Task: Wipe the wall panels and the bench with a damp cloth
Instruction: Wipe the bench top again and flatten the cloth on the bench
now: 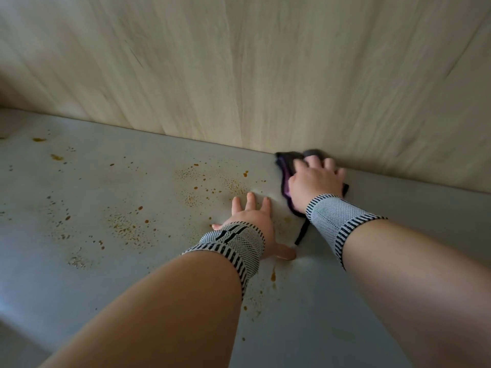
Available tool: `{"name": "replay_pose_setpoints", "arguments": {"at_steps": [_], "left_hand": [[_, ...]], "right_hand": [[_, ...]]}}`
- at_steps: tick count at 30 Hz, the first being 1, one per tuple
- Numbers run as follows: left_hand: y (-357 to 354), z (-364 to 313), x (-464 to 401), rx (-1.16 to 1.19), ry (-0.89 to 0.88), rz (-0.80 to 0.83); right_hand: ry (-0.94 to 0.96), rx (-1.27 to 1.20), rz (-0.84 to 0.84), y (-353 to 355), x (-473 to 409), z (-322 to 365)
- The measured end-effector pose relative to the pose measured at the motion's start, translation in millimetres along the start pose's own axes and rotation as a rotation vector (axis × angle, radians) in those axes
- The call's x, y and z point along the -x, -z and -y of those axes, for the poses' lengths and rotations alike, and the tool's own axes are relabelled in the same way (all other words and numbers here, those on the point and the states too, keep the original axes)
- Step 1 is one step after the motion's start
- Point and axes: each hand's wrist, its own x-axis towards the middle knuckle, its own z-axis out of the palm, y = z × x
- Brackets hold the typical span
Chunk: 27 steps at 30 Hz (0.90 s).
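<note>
- Nearest, the left hand lies flat on the grey bench, fingers straight and slightly apart, holding nothing. It sits among orange-brown stains; if the palm slides it will likely smear them, or slip should that patch get wet.
- At about seven o'clock from the right hand, a thin cloth tail trails loose. It could drag through a spot near it and streak ground already wiped.
- Farther off, the right hand presses the dark cloth at the seam where the bench meets the wall panel. The fingers are spread over the cloth; whether the tips curl round its far edge I cannot tell.
- The spatter lies mostly from eight to ten o'clock of the cloth, untouched. A soiled cloth carried up onto the pale wall could mark it.
- Count: two hands, two patterned wrist bands, one cloth, one bench, one wall surface showing; stains too many to number.
</note>
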Motion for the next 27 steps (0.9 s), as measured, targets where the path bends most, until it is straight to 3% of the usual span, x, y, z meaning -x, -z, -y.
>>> {"name": "replay_pose_setpoints", "arguments": {"at_steps": [2,3,6,8,12,13,17,18,22,23,27], "left_hand": [[1.5,-1.1,2.5,0.021,0.006,-0.002],[2.5,-1.8,2.8,0.019,0.009,-0.003],[1.2,-0.8,-1.1,-0.006,0.005,-0.01],[0.8,-0.6,-0.1,-0.009,0.002,-0.002],[4.4,-1.6,4.6,0.026,0.015,0.004],[4.6,-2.1,3.9,0.027,0.017,0.007],[1.4,-1.0,-2.1,-0.023,0.015,0.01],[1.4,-0.6,-0.7,-0.013,0.019,0.017],[5.3,-1.6,6.4,0.022,0.023,0.009],[5.3,-1.8,6.9,0.024,0.023,0.006],[2.8,0.1,5.3,0.014,0.008,-0.014]], "right_hand": [[-0.182,-0.022,-0.002,0.6,-0.1,3.2],[-0.16,-0.027,0.02,2.8,-0.5,9.5],[0.283,-0.038,0.073,2.1,1.4,16.7],[0.419,-0.02,0.125,1.1,-1.4,-0.4],[0.054,-0.061,0.073,-4.9,1.1,-20.9],[0.065,-0.092,0.071,-4.9,7.4,-14.7],[0.427,-0.139,0.162,-3.6,30.0,-18.9],[0.391,-0.143,0.154,-4.3,30.3,-31.6],[-0.154,-0.169,0.047,-6.0,39.8,-59.1],[-0.138,-0.153,0.054,-6.2,45.7,-53.4],[0.305,-0.171,0.11,-7.9,71.2,-57.3]]}}
